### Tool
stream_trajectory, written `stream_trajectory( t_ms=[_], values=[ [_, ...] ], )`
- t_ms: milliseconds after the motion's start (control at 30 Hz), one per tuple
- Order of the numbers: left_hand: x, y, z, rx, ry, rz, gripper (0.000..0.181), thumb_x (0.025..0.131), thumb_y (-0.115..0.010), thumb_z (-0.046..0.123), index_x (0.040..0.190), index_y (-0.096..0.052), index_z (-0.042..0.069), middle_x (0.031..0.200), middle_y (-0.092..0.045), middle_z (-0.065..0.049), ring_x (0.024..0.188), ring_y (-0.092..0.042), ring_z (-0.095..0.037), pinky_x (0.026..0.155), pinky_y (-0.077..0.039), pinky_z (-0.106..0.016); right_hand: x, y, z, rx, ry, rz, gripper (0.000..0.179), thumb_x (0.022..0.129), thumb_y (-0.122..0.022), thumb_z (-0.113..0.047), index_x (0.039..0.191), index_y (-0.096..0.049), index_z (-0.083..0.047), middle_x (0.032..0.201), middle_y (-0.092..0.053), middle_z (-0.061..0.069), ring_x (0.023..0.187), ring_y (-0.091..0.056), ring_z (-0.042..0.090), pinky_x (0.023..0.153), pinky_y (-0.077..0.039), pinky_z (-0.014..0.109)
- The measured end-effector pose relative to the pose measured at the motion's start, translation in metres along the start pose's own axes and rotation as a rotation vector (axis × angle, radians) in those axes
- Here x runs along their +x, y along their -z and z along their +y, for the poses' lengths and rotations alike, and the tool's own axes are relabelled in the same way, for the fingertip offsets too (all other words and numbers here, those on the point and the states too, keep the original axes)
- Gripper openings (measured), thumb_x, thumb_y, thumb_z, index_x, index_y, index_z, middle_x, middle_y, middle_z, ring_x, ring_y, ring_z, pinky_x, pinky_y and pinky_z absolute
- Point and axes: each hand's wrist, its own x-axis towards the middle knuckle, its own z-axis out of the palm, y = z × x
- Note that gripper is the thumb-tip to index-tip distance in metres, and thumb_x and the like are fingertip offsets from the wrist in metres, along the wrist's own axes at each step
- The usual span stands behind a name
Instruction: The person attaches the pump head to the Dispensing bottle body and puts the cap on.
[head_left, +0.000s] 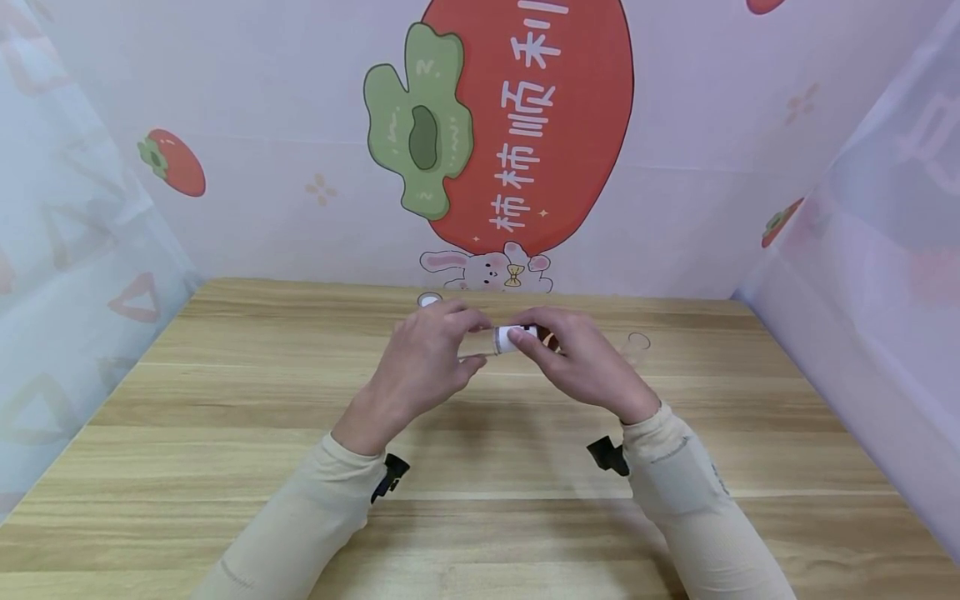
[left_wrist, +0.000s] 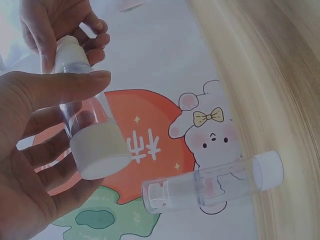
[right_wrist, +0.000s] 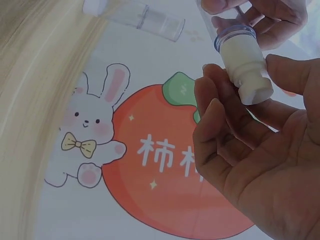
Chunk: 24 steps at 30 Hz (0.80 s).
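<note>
A small clear bottle with a white base and a white pump top (head_left: 516,338) is held sideways above the table between both hands. My left hand (head_left: 429,358) grips its clear body, thumb on one side and fingers on the other. In the left wrist view the white base (left_wrist: 101,151) points out past the left hand's fingers. My right hand (head_left: 576,354) holds the white pump end, which in the right wrist view lies between thumb and fingers (right_wrist: 207,97). A second clear bottle (left_wrist: 227,181) with a white base stands upright behind the left hand.
The wooden table (head_left: 480,533) meets a printed white backdrop (head_left: 262,208) along its back edge, with cloth walls at both sides. Right of the right hand is a clear, round-rimmed object (head_left: 639,340), too faint to identify.
</note>
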Motion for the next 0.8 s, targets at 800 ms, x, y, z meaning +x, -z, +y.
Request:
stream_trajectory(
  t_ms=[800],
  values=[
    [0.0021,-0.0033,-0.0093,-0.233,0.107,-0.108,0.035,0.073,-0.092,0.012,0.105,-0.076,0.007,0.099,-0.074,-0.004,0.085,-0.068,-0.019,0.077,-0.055,-0.035,-0.0040,0.0096,0.0013,0.011,0.124,0.027,0.037,0.090,-0.079,-0.014,0.125,-0.066,-0.008,0.119,-0.064,0.002,0.099,-0.065,0.017,0.088,-0.056,0.039]
  ],
)
